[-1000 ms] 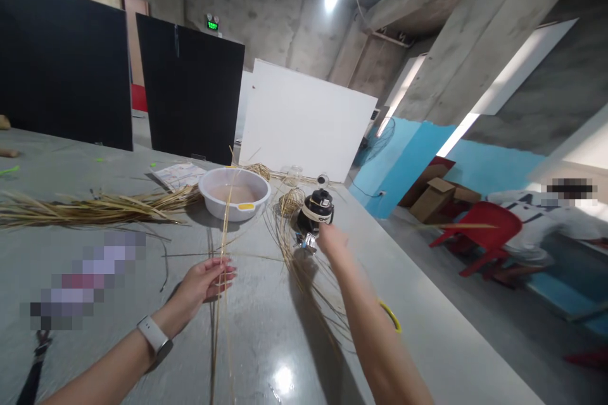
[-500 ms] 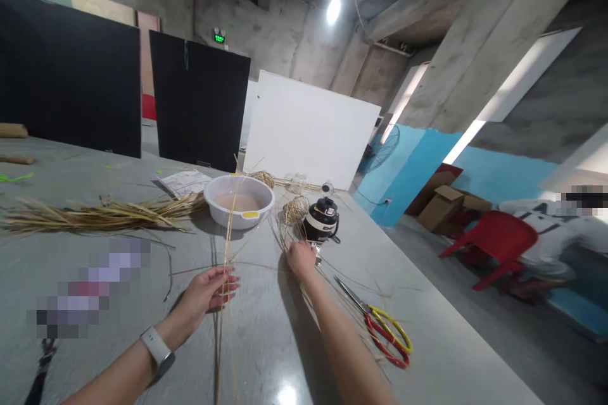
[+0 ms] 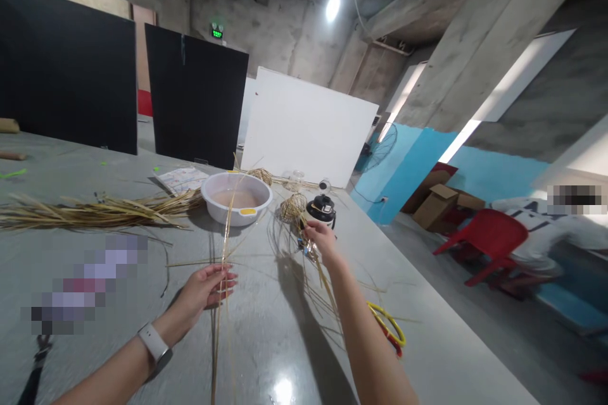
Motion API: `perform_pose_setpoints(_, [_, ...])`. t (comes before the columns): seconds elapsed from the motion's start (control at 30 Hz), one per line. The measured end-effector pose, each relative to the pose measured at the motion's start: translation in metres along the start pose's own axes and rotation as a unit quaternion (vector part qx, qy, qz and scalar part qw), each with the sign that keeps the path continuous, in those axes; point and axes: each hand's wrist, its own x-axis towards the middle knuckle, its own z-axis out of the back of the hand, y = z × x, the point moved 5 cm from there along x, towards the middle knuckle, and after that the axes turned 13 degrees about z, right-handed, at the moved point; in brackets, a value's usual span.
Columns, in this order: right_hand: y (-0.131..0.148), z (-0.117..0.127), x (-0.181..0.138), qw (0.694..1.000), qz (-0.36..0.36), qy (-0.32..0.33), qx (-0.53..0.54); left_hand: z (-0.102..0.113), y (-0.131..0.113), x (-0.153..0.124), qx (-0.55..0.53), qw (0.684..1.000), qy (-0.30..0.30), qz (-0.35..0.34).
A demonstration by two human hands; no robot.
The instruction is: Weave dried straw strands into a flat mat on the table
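Upright thin straw strands (image 3: 227,234) are pinched in my left hand (image 3: 209,285), just in front of a white basin (image 3: 237,218) with yellow handles that holds cloudy liquid. My right hand (image 3: 322,240) is closed on loose straw strands (image 3: 325,278) beside a black and white bottle (image 3: 320,209). A small shiny metal piece (image 3: 308,249) shows at its fingers; whether it is held I cannot tell. Just behind sits a woven straw ball (image 3: 292,207) with loose ends. My right forearm hides most of the scissors (image 3: 392,326), leaving the yellow and red handles visible.
A long bundle of straw (image 3: 95,212) lies on the table's left, near a blurred-out item (image 3: 90,285). Behind the basin are a paper sheet (image 3: 180,178) and another straw coil (image 3: 260,175). A person in white (image 3: 536,228) sits by a red chair (image 3: 484,237).
My right hand has risen and moved right, in front of the bottle, with strands shifting along. The right forearm now covers the scissor blades. My left hand has stayed nearly still.
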Motion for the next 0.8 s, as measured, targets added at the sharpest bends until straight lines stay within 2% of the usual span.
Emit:
perform_pose_setpoints(0.2, [0.048, 0.036, 0.009, 0.984, 0.029, -0.002, 0.175, -0.003, -0.002, -0.005, 0.011, 1.000, -0.007, -0.004])
perform_pose_setpoints(0.33, [0.085, 0.067, 0.011, 0.953, 0.105, -0.026, 0.284, -0.004, -0.004, -0.006, 0.007, 1.000, -0.001, -0.007])
perform_pose_setpoints(0.4, [0.098, 0.077, 0.013, 0.952, 0.119, -0.026, 0.280, -0.004, -0.003, -0.005, 0.004, 1.000, 0.002, -0.004])
perform_pose_setpoints(0.53, [0.108, 0.083, 0.024, 0.976, 0.060, -0.006, 0.208, -0.002, -0.001, -0.004, 0.004, 1.000, 0.000, 0.002])
perform_pose_setpoints(0.67, [0.115, 0.090, 0.041, 0.969, 0.046, -0.090, 0.225, -0.002, -0.001, -0.005, 0.006, 1.000, 0.000, -0.002])
perform_pose_setpoints(0.73, [0.122, 0.095, 0.048, 0.951, 0.082, -0.142, 0.260, -0.002, -0.002, -0.005, 0.007, 1.000, -0.002, -0.003])
perform_pose_setpoints(0.8, [0.129, 0.100, 0.051, 0.939, 0.125, -0.167, 0.273, -0.002, -0.002, -0.004, 0.005, 1.000, -0.002, -0.005])
